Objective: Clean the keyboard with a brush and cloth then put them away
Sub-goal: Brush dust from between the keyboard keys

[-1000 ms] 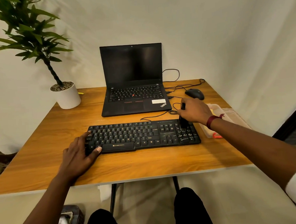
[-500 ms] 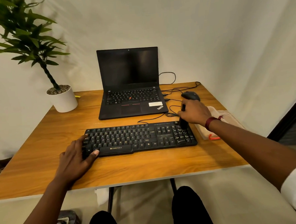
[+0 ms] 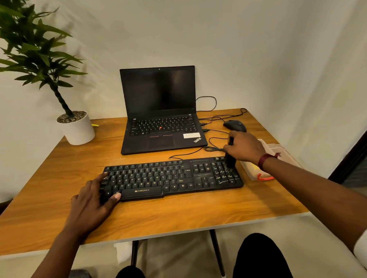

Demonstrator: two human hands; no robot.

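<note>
From my remote seat, the brushing step is in hand: my right hand [image 3: 244, 147] is wrapped around a dark brush [image 3: 230, 157], held upright with its bristle end down on the number pad at the right end of the black keyboard [image 3: 172, 177]. My left hand [image 3: 92, 199] lies flat with fingers spread loosely over the keyboard's left end, holding nothing and, by my reading, pinning the board in place. The keyboard lies across the middle of the counter [image 3: 52, 167], parallel to its near edge.

I judge the task to be early, since only the right-hand keys are under the bristles. The next move calls for short strokes carried leftward along the rows, with the left hand giving way as the brush arrives. The cloth stage should follow; I cannot pick out a cloth with certainty, though a clear container [image 3: 270, 155] with something yellow and orange inside sits at the counter's right edge, partly hidden by my wrist.

Counted: one keyboard, one brush, one open laptop [image 3: 160, 110] at the far edge, one mouse [image 3: 235, 125] near the far right corner, one potted plant [image 3: 75, 129] at the far left corner, one container, two hands.
</note>
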